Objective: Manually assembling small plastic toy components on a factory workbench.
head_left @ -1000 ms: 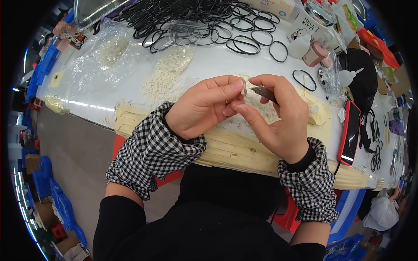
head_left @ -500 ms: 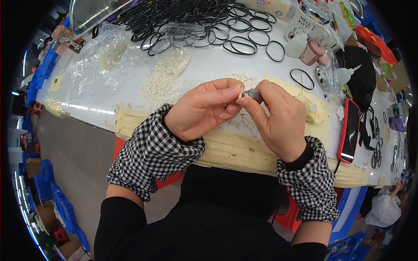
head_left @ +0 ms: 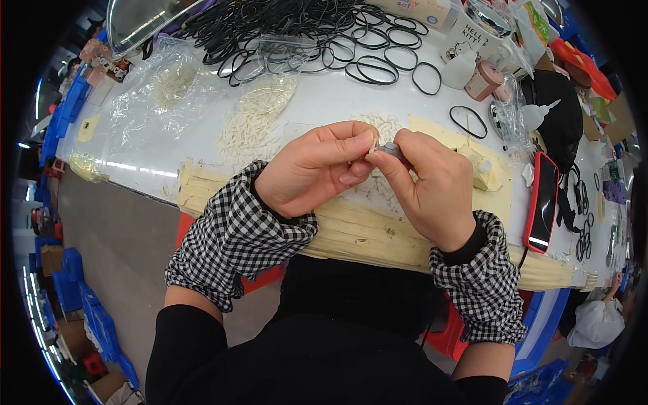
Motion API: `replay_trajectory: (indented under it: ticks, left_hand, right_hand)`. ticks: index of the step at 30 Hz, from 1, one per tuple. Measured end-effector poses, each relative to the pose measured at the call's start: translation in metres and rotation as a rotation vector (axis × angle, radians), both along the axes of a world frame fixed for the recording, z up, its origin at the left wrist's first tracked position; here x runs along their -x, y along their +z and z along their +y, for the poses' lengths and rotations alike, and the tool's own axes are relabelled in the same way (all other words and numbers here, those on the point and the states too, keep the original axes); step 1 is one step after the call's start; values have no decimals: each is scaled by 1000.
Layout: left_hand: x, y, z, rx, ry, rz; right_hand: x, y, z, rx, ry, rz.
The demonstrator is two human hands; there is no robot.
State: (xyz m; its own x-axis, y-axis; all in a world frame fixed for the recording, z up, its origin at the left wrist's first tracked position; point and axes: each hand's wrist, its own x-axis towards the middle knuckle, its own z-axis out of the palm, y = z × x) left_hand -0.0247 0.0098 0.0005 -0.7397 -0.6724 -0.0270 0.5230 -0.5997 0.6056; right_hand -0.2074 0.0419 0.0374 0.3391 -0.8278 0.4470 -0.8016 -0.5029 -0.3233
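My left hand (head_left: 317,165) pinches a small white piece (head_left: 373,144) between thumb and forefinger, over the near edge of the white table. Close against it, my right hand (head_left: 435,179) grips a small grey block-like tool (head_left: 391,152), its end at the white piece. The fingers hide most of both things, so I cannot tell whether they touch. Beneath and behind my hands lie loose small white pieces (head_left: 381,125). A larger heap of white pieces (head_left: 246,135) spills from a clear bag to the left.
Black elastic loops (head_left: 270,27) are piled at the back, with single loops (head_left: 468,122) nearer. A clear plastic bag (head_left: 172,88) lies at the left. On the right are a red-cased phone (head_left: 542,202), a pink jar (head_left: 484,81) and a white bottle (head_left: 459,69). Yellowish tape (head_left: 364,229) covers the table's front edge.
My right hand has shifted very slightly, and the grey tool has turned a little with it. My left hand stays in place, still pinching the white piece.
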Motion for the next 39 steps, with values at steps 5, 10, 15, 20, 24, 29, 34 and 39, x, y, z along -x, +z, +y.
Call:
replay_trajectory:
  ticks: [5,10,15,20,24,29,34,39]
  left_hand:
    - [-1,-6,-3,16,-32,74]
    - [0,-3,-2,12,-17,35]
    - [1,0,0,-14,45,26]
    - [-2,-5,-6,-196,351,-25]
    - [-3,-10,-9,-252,456,-14]
    - [-4,-11,-10,-224,496,-38]
    - [-6,-11,-9,-154,496,-41]
    - [-4,-11,-9,-128,507,-65]
  right_hand:
    - [-1,-3,-1,31,4,-53]
    - [-1,-4,-1,32,7,-46]
    - [0,0,0,-8,3,3]
    - [2,-3,-4,-40,-5,-64]
    - [1,-11,-2,-96,26,-19]
    - [-4,-17,0,-144,95,49]
    - [-8,-17,-1,-141,127,119]
    - [-7,-21,-1,-90,136,230]
